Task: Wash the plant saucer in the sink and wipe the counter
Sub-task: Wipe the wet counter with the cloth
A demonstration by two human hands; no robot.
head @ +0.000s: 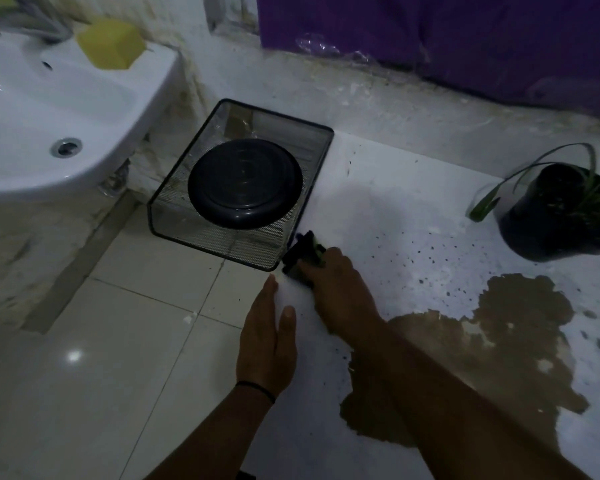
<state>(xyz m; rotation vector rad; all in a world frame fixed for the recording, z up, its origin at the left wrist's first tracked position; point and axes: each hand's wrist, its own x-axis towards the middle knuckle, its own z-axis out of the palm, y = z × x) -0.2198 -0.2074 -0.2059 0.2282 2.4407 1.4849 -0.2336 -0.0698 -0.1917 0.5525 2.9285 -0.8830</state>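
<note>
Pinching the soft, limp cloth in my right hand on the counter, left hand flat with straight fingers, I judge the stiff, light saucer best gripped by its rim.

Dim whites, one black dish, a brown stain and a purple backdrop.

The worktop is white, peppered with dark specks and marked by a ragged brown patch toward its near right side. The saucer is matte black with faint concentric rings, sitting in a black fine-mesh basket. The sink is glossy white; a yellow sponge lies on its rim. The plant pot is black with thin green leaves. The curtain is purple. The floor has pale beige tiles.
</note>
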